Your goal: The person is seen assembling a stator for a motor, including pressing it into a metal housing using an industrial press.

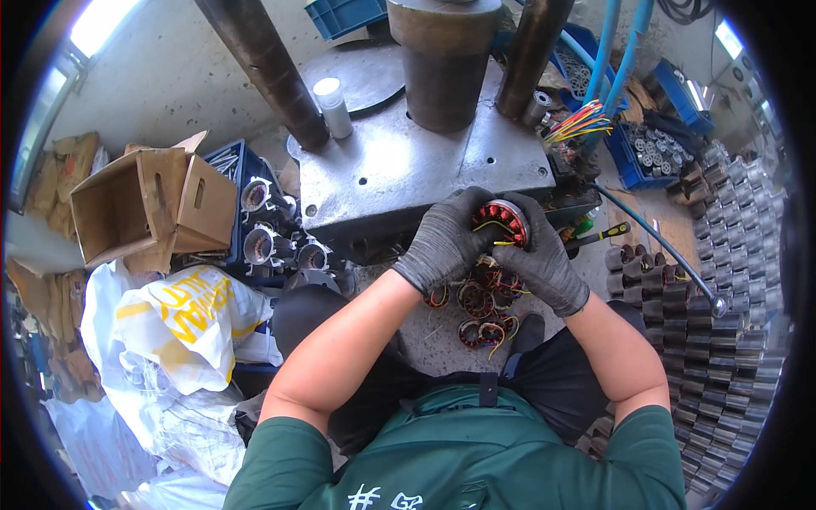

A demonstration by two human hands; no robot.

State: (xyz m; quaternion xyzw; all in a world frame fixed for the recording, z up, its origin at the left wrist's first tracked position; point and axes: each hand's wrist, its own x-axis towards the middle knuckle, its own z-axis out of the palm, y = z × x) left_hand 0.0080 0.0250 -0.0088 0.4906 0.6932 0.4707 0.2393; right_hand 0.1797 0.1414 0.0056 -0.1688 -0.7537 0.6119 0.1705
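Both gloved hands clasp one wound stator [501, 223] between them, just in front of the grey press base [408, 161]: the left hand [442, 242] cups it from nine o'clock, the right hand [544, 259] grips its three o'clock edge, so the copper coils and yellow leads face up for a clear look. More stators [480, 310] lie heaped at six o'clock, near to hand. Stacked dark metal cores [714, 340] fill three o'clock; a cardboard box [153, 208] sits at nine o'clock
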